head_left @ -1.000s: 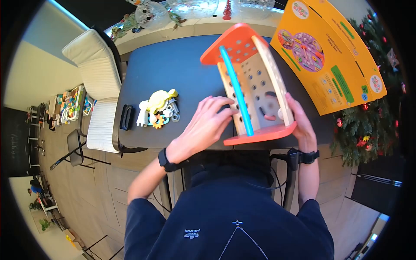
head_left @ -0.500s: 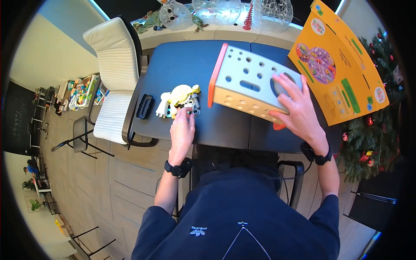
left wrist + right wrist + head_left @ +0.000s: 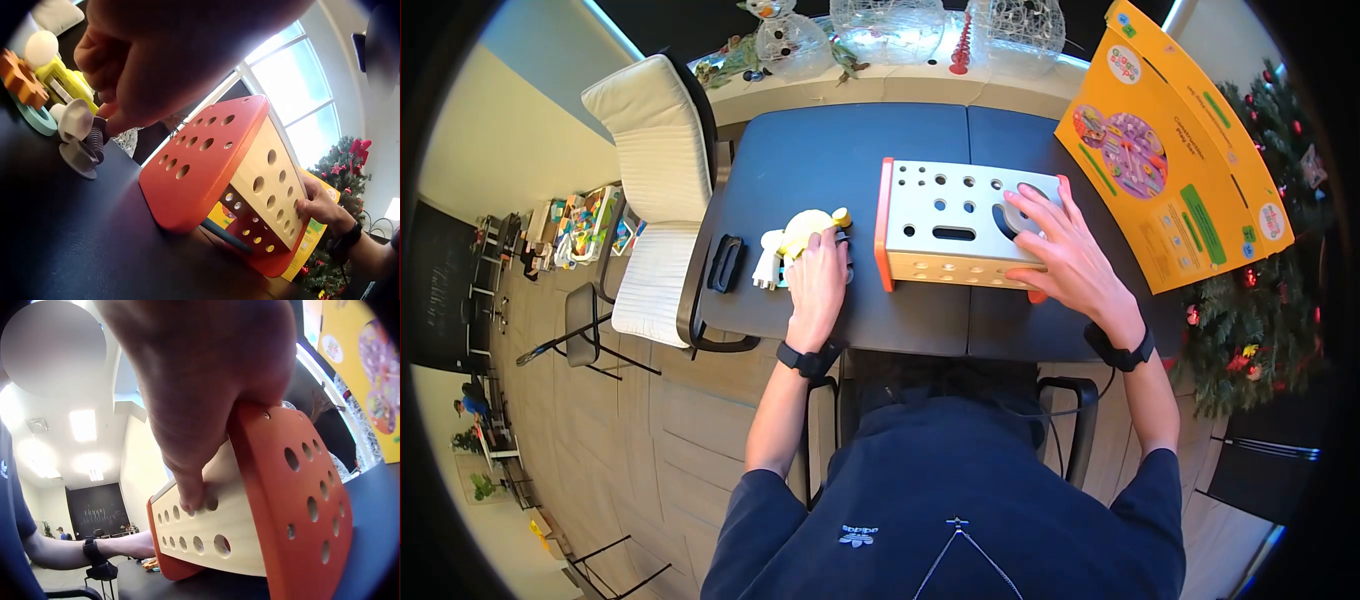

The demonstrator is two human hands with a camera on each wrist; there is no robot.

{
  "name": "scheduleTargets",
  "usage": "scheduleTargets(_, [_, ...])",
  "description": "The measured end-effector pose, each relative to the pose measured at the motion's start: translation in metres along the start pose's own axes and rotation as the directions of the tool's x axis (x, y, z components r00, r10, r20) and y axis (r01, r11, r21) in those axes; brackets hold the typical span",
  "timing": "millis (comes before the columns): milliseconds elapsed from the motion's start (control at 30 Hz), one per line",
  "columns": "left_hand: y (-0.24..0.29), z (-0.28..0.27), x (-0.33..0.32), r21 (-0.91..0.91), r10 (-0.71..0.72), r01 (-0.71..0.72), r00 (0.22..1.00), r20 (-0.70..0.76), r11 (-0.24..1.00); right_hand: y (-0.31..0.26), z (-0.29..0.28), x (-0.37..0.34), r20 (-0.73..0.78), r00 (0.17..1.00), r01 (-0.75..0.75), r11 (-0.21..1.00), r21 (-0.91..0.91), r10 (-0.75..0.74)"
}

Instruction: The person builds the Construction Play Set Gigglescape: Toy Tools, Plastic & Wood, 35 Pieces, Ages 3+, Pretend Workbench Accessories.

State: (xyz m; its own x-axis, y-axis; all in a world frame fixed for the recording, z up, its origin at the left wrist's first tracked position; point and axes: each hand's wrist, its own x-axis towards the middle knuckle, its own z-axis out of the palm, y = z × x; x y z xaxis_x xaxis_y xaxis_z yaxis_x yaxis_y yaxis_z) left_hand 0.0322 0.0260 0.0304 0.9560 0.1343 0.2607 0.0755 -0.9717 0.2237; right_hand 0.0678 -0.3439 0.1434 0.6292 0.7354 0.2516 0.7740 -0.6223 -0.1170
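A wooden toy toolbox (image 3: 930, 210), with a grey holed top, pale wood sides and red end panels, sits on the dark table. My right hand (image 3: 1065, 245) grips its right end, fingers over the top and thumb against the holed front (image 3: 206, 531). My left hand (image 3: 815, 280) reaches into a pile of toy parts, fingers curled down. In the left wrist view a fingertip is right at the threaded end of a grey toy bolt (image 3: 95, 140); I cannot tell whether it is pinched. Beside it lie a yellow piece (image 3: 802, 230) and an orange gear (image 3: 22, 78).
A black tray-like object (image 3: 725, 263) lies at the table's left edge, near a white cushioned chair (image 3: 662, 210). At the right stands a large yellow box (image 3: 1190, 200) before a Christmas tree (image 3: 1250, 350). Snowman decorations (image 3: 788, 42) line the ledge behind.
The toolbox has been turned from its open side to grey top up, then set down square on the table. My left hand has left it and moved left to the pile of parts.
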Motion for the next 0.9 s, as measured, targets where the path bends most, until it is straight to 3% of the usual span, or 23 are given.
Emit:
scheduleTargets(33, [-0.002, 0.004, 0.001, -0.005, 0.072, -0.072, 0.995, -0.064, 0.997, 0.001, -0.001, 0.001, -0.001, 1.000, 0.000, 1.000, -0.003, 0.000])
scheduleTargets(200, [-0.001, 0.013, 0.008, -0.017, 0.105, -0.106, 0.993, -0.050, 0.994, -0.003, -0.007, 0.001, -0.076, 0.995, -0.061, 0.993, 0.097, 0.068])
scheduleTargets(300, [0.005, 0.008, 0.010, -0.049, 0.080, -0.081, 0.997, -0.022, 0.996, 0.000, -0.010, -0.011, -0.182, 0.961, -0.164, 0.958, 0.234, 0.209])
scheduleTargets(400, [0.012, -0.006, 0.008, -0.116, 0.102, -0.119, 0.984, -0.146, 0.986, 0.001, -0.014, -0.028, -0.291, 0.885, -0.221, 0.879, 0.423, 0.363])
scheduleTargets(433, [0.015, -0.013, 0.007, -0.125, 0.066, -0.086, 0.986, -0.150, 0.988, -0.002, -0.014, -0.032, -0.393, 0.847, -0.196, 0.898, 0.394, 0.357])
scheduleTargets(567, [0.026, -0.044, -0.004, -0.338, -0.135, 0.072, 0.977, -0.167, 0.939, -0.023, -0.007, -0.048, -0.453, 0.768, -0.177, 0.829, 0.530, 0.453])
scheduleTargets(600, [0.022, -0.041, -0.008, -0.474, -0.190, 0.106, 0.973, -0.133, 0.874, -0.031, -0.004, -0.048, -0.450, 0.772, -0.142, 0.811, 0.567, 0.449])
scheduleTargets(667, [0.017, -0.037, -0.016, -0.712, -0.278, 0.166, 0.960, -0.043, 0.682, -0.050, -0.004, -0.053, -0.254, 0.841, -0.211, 0.723, 0.658, 0.477])
scheduleTargets(700, [0.022, -0.045, -0.026, -0.782, -0.340, 0.312, 0.930, 0.137, 0.539, -0.057, 0.003, -0.055, -0.204, 0.859, -0.229, 0.707, 0.669, 0.470])
scheduleTargets(800, [0.032, -0.037, -0.049, -0.850, -0.284, 0.276, 0.946, 0.157, 0.448, -0.079, 0.022, -0.054, -0.124, 0.917, -0.217, 0.737, 0.640, 0.378])
scheduleTargets(900, [0.038, -0.029, -0.059, -0.812, -0.283, 0.316, 0.939, 0.195, 0.490, -0.093, 0.040, -0.052, -0.075, 0.956, -0.183, 0.774, 0.607, 0.284])
